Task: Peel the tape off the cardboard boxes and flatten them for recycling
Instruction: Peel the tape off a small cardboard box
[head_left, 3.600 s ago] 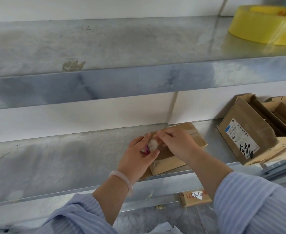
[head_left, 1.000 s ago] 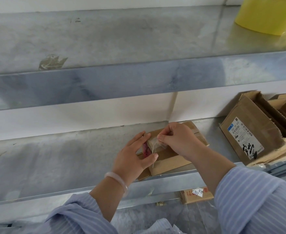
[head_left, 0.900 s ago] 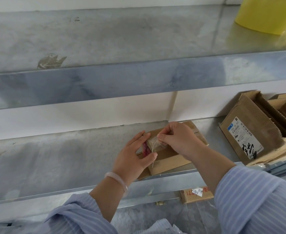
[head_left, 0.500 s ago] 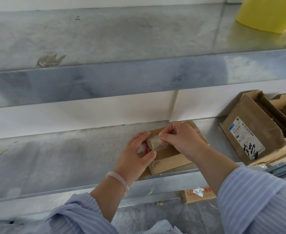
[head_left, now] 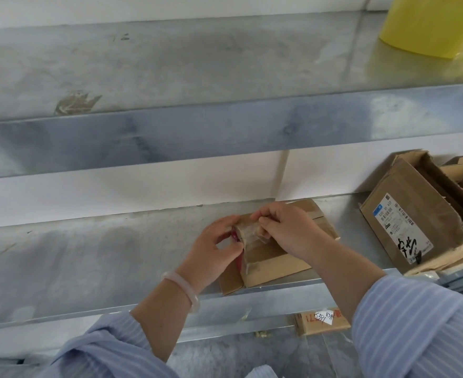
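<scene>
A small flattened box [head_left: 282,255] lies on the lower shelf [head_left: 88,263], its near corner at the shelf's front edge. The left hand [head_left: 211,255] grips the box's left end, fingers [head_left: 224,223] curled over the top and thumb pressed in from below, beside a red patch. The right hand [head_left: 290,231] pinches a strip of clear tape [head_left: 249,230] between thumb and forefinger, the other fingers curled. The strip stands lifted off the cardboard between the two hands. A pale bracelet [head_left: 182,287] sits on the left wrist. Open boxes [head_left: 407,214] lean at the shelf's right end, well apart from the hands. A yellow roll [head_left: 426,28] stands on the upper shelf.
</scene>
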Demonstrator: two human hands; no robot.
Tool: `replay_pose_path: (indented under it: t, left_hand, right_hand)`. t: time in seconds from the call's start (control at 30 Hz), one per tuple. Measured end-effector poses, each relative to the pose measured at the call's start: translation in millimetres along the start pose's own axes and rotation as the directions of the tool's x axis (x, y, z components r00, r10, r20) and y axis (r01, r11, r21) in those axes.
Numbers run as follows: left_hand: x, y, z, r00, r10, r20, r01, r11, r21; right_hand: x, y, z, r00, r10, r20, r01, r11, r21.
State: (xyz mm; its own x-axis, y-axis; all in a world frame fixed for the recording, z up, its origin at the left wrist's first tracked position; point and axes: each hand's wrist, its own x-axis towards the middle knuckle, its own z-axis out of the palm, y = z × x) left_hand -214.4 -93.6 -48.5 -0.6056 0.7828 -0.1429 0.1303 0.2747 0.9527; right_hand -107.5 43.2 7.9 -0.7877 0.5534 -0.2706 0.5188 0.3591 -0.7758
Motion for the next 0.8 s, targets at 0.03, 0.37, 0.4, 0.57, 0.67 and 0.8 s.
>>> replay_pose_path:
  t: [0.03, 0.37, 0.4, 0.57, 0.67, 0.8]
  left_hand:
    - [-2.8, 2.2, 1.2, 0.999, -0.004, -0.039, 0.003, 0.999, -0.032]
    - [-27.1, 8.0, 18.7, 0.973, 0.026, -0.229, 0.042, 0.958, 0.285]
    - [-27.0, 10.7, 19.7, 0.972, -0.005, -0.233, 0.076, 0.952, 0.297]
    - [-23.8, 24.6, 22.2, 0.972, -0.146, -0.182, 0.197, 0.932, 0.305]
    - [-18.5, 29.6, 21.8, 0.969, -0.214, -0.122, 0.244, 0.899, 0.364]
    - [-14.7, 30.0, 20.6, 0.938, -0.346, -0.040, 0.346, 0.914, 0.212]
  right_hand:
    - [-0.6, 0.0, -0.5, 1.000, -0.001, -0.002, 0.001, 1.000, 0.007]
    - [-1.9, 1.6, 0.0, 1.000, -0.009, -0.012, 0.010, 0.999, 0.039]
    - [-2.6, 1.8, 0.2, 1.000, -0.010, -0.013, 0.010, 0.999, 0.047]
    - [-3.8, 3.2, 3.5, 0.999, -0.037, -0.025, 0.038, 0.999, 0.028]
    - [-4.1, 6.4, 3.9, 0.998, -0.052, -0.026, 0.052, 0.999, -0.008]
    - [-5.7, 9.8, 8.3, 0.995, -0.092, -0.030, 0.089, 0.991, -0.104]
